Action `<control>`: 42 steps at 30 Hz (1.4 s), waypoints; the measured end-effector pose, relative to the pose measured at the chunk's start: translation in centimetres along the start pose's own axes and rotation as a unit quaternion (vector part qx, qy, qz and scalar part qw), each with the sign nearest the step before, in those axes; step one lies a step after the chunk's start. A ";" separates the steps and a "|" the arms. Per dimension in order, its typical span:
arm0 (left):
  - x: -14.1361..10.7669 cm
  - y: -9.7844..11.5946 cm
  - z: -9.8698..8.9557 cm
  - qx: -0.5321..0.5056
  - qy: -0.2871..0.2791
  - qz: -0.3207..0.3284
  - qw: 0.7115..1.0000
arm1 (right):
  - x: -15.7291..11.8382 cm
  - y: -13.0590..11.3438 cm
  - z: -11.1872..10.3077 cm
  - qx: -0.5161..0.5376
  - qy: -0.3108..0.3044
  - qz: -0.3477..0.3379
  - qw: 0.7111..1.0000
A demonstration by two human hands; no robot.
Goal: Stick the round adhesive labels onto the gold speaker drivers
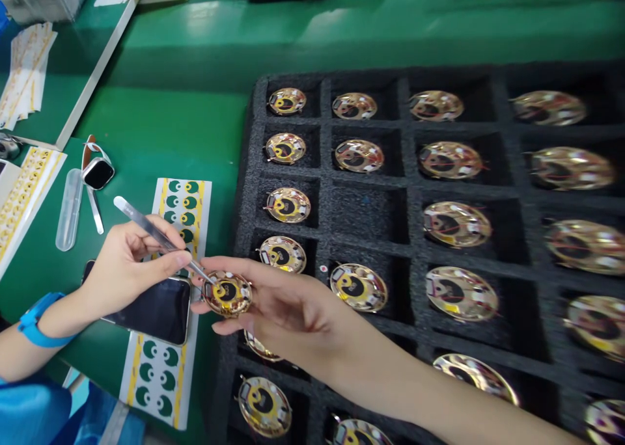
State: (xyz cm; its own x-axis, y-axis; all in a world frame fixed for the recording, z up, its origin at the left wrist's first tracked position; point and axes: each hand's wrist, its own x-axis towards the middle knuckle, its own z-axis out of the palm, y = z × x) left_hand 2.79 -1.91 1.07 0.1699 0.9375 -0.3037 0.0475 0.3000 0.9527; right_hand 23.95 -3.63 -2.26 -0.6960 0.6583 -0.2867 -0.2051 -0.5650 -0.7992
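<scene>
My left hand [134, 263] pinches a pair of metal tweezers [146, 227] whose tips touch a round gold part [228, 294]. The part has a black centre disc with yellow around it. Its edge is held between the fingers and thumb of my right hand [288, 308], which reaches in from the right over the black foam tray [361, 211]. Under my left hand lie a dark phone [156, 311] and a sticker sheet [161, 380] with yellow strips and rows of cut-out shapes.
Similar gold parts [288, 204] sit in the tray's compartments. A smartwatch [97, 172], a clear plastic case [69, 209] and another sticker sheet [29, 194] lie at left. Paper strips [27, 74] rest at the upper left, beyond a metal edge strip [97, 74].
</scene>
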 end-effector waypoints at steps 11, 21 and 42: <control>-0.1 0.3 0.1 0.029 0.019 0.008 0.999 | -0.1 0.1 0.2 0.023 -0.010 -0.030 0.999; -0.1 0.5 0.3 0.075 0.026 0.044 0.996 | 0.0 0.8 -0.1 0.011 -0.018 -0.036 0.999; -0.3 0.4 0.3 0.099 0.016 0.082 0.992 | 0.0 0.3 0.3 -0.012 0.003 -0.037 0.999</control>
State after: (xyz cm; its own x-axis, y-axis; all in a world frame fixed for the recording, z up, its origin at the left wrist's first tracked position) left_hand 3.04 -2.09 1.50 0.1608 0.9767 -0.1424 0.2148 0.1062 0.9709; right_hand 23.68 -3.92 -2.40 -0.6748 0.7014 -0.2295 -0.2400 -0.5026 -0.8305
